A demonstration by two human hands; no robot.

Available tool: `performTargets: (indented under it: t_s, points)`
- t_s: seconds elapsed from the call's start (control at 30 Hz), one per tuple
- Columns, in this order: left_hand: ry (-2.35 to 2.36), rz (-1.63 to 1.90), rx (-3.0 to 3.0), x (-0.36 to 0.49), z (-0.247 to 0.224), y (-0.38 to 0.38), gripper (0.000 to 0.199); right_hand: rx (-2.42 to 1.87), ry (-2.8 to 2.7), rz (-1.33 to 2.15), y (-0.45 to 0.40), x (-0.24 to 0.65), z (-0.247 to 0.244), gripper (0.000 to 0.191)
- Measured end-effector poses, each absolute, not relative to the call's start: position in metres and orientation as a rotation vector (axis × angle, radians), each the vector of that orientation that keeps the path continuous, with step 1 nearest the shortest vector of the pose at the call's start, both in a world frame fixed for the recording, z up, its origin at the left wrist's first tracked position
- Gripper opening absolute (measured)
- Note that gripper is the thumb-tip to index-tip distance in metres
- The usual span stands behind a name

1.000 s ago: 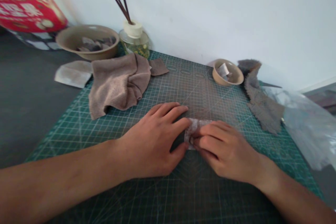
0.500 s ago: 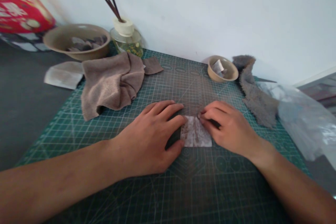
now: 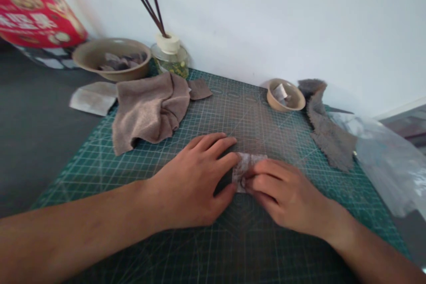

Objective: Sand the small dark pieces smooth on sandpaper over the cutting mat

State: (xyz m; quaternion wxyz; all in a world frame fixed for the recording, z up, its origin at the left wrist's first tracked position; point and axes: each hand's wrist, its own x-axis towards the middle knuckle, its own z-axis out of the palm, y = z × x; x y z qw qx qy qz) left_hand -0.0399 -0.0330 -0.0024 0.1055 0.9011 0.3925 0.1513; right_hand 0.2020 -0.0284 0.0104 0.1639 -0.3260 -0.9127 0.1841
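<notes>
left hand (image 3: pixel 199 182) has its fingers spread with thumb and index on the greyish patch's (image 3: pixel 249 159) left edge, guessing so it won't slide on the green cutting mat (image 3: pixel 229 113), while the right hand's (image 3: pixel 289 199) fingertips bunch over it, can't tell if pinching anything

Between the left hand (image 3: pixel 196 184) and right hand (image 3: pixel 289 195), the patch (image 3: pixel 246 160) is whitish, streaked brown; the green mat (image 3: pixel 84 166) beneath has pale gridlines; the cloth (image 3: pixel 149 108) beyond the left is brown.
</notes>
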Motion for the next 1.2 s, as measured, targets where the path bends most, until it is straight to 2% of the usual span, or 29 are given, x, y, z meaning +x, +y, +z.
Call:
performTargets:
  t_s: [0.13, 0.27, 0.47, 0.67, 0.83, 1.03, 1.2]
  points:
    - [1.168, 0.445, 2.665, -0.039, -0.002, -0.032, 0.041, -1.066, -2.466, 0.479, -0.023, 0.203, 0.011, 0.009]
    - [1.159, 0.434, 2.658, -0.039, -0.002, -0.032, 0.041, -0.896, -2.594, 0.595, -0.022, 0.205, 0.011, 0.013]
    - [1.17, 0.439, 2.66, -0.038, -0.001, -0.033, 0.042, -1.008, -2.549, 0.456, -0.015, 0.21, 0.013, 0.01]
    - [1.161, 0.429, 2.66, -0.038, -0.001, -0.033, 0.042, -0.707, -2.698, 0.437, -0.025, 0.205, 0.008, 0.013]
    - [1.169, 0.432, 2.649, -0.039, 0.001, -0.033, 0.045, -0.933, -2.575, 0.305, -0.014, 0.205, 0.008, 0.009]
    - [1.17, 0.412, 2.644, -0.039, 0.002, -0.032, 0.045, -0.775, -2.639, 0.418, -0.034, 0.204, 0.007, 0.014]
    - [1.182, 0.403, 2.647, -0.039, 0.002, -0.033, 0.048, -1.027, -2.472, 0.29, -0.03, 0.194, -0.004, 0.009]
